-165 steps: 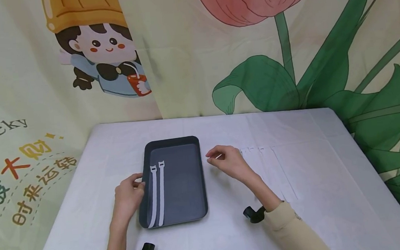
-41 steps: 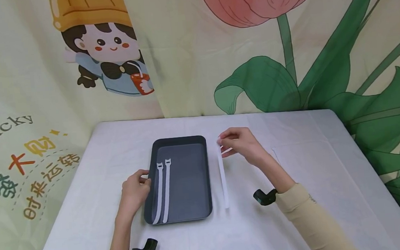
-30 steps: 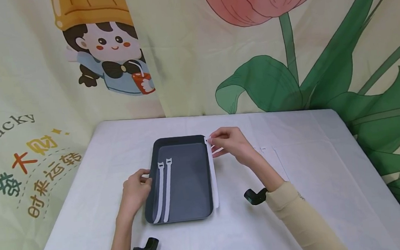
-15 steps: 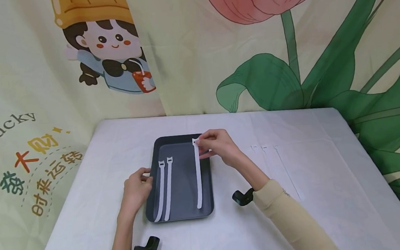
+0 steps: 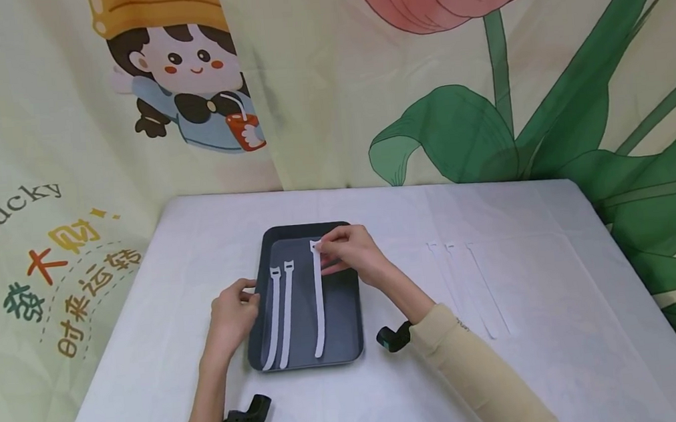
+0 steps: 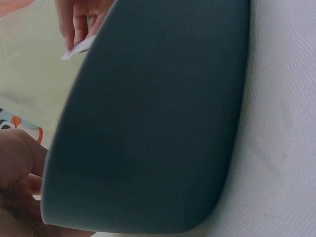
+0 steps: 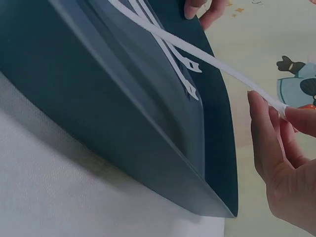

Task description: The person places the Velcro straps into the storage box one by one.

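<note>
My left hand (image 5: 231, 317) grips the left rim of a dark grey rectangular tray (image 5: 343, 324); its thumb (image 7: 191, 11) lies over the rim in the right wrist view. My right hand (image 5: 358, 255) pinches the slotted head of a white cable tie (image 5: 319, 306) between thumb and fingertips. That tie hangs lengthwise over the tray's middle, its tail low over the tray floor. Two more white cable ties lie side by side in the tray's left half, a left one (image 5: 273, 320) and a right one (image 5: 287, 314), slotted heads toward the far end.
On the white tabletop (image 5: 569, 365), right of the tray, faint outlines of more white cable ties (image 5: 488, 291) lie parallel, barely standing out from the cloth. A printed cloth backdrop (image 5: 315, 92) rises behind the table's far edge.
The right hand, empty at first, has picked up a white cable tie and carried it leftward from beside the tray to over its middle. The left hand has kept its hold on the rim.
</note>
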The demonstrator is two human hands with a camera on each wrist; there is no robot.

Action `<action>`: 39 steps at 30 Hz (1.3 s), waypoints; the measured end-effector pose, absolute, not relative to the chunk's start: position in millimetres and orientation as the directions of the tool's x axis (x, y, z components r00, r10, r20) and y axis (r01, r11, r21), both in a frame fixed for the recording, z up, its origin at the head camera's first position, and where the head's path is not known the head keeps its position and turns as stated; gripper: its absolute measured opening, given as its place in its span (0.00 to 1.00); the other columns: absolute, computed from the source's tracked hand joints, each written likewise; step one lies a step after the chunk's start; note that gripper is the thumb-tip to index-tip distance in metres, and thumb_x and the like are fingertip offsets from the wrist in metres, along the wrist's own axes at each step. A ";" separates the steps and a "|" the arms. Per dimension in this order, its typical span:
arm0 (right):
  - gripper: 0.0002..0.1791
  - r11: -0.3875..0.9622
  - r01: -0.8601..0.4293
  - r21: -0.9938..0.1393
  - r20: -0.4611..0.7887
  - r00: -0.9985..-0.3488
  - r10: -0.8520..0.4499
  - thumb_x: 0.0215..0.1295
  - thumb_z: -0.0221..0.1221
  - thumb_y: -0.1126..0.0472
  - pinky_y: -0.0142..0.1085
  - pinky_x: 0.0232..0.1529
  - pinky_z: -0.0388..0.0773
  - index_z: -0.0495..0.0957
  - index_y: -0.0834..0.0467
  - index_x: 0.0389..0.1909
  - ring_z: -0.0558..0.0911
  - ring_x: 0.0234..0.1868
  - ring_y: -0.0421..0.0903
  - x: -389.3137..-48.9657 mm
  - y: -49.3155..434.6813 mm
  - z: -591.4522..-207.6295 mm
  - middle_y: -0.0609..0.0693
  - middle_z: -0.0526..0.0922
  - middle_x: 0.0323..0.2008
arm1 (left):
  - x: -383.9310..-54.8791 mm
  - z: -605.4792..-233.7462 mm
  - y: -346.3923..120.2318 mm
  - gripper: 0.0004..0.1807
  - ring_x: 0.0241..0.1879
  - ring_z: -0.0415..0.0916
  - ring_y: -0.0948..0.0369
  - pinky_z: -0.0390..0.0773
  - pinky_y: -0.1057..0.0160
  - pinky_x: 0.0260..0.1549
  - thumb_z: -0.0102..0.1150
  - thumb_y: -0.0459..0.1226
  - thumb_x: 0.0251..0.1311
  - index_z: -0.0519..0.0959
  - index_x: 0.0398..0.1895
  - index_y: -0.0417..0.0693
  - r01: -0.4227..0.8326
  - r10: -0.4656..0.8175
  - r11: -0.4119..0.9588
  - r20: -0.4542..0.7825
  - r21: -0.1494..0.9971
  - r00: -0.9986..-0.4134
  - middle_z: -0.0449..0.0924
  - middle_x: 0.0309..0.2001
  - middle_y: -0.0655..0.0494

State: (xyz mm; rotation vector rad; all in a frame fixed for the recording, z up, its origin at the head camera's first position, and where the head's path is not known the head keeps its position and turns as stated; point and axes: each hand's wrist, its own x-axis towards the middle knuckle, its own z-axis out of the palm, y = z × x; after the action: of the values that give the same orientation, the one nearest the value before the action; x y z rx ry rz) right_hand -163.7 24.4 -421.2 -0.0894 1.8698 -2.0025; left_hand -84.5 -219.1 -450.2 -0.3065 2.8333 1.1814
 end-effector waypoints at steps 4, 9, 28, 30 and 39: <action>0.08 -0.034 0.250 -0.968 -0.226 -0.919 -0.324 0.69 0.63 0.68 0.48 0.38 0.87 0.81 0.70 0.44 0.86 0.32 0.49 -164.2 18.3 -423.5 0.57 0.84 0.37 | -84.2 -449.5 -219.2 0.20 0.35 0.84 0.49 0.79 0.58 0.31 0.52 0.31 0.68 0.77 0.61 0.31 -0.199 -0.157 0.689 -0.124 0.697 -0.980 0.86 0.42 0.33; 0.09 -0.046 0.278 -0.959 -0.251 -0.917 -0.309 0.69 0.63 0.69 0.47 0.38 0.87 0.81 0.70 0.45 0.86 0.32 0.49 -166.0 12.2 -428.1 0.57 0.84 0.37 | -84.0 -448.5 -219.0 0.20 0.35 0.84 0.49 0.80 0.57 0.31 0.52 0.31 0.69 0.77 0.61 0.32 -0.192 -0.155 0.691 -0.118 0.697 -0.981 0.86 0.42 0.33; 0.07 -0.039 0.333 -0.942 -0.304 -0.898 -0.317 0.69 0.63 0.70 0.50 0.39 0.87 0.81 0.71 0.43 0.87 0.31 0.49 -167.3 -3.2 -445.1 0.59 0.84 0.35 | -82.6 -448.3 -217.2 0.20 0.36 0.84 0.49 0.81 0.56 0.32 0.52 0.30 0.70 0.76 0.62 0.32 -0.209 -0.155 0.683 -0.140 0.700 -0.978 0.85 0.45 0.32; 0.07 -0.041 0.334 -0.942 -0.304 -0.897 -0.322 0.69 0.63 0.70 0.50 0.40 0.87 0.81 0.71 0.44 0.87 0.31 0.49 -167.8 -3.6 -446.4 0.59 0.84 0.35 | -82.7 -448.3 -216.9 0.20 0.36 0.84 0.48 0.81 0.55 0.32 0.52 0.30 0.70 0.76 0.62 0.32 -0.208 -0.156 0.682 -0.139 0.701 -0.978 0.85 0.45 0.31; 0.07 0.006 0.326 -0.945 -0.310 -0.891 -0.331 0.68 0.61 0.72 0.49 0.40 0.87 0.80 0.72 0.44 0.89 0.35 0.57 -169.4 -5.1 -451.7 0.64 0.86 0.36 | -82.5 -448.8 -217.3 0.20 0.36 0.84 0.48 0.81 0.56 0.31 0.51 0.30 0.70 0.76 0.62 0.31 -0.209 -0.159 0.683 -0.138 0.699 -0.978 0.85 0.45 0.31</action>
State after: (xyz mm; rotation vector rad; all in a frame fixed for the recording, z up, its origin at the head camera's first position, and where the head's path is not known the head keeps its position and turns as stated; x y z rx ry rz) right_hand -169.4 -5.1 -451.7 -0.0055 1.8400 -1.9359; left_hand -82.5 -217.3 -448.8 -0.3088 2.8212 1.1850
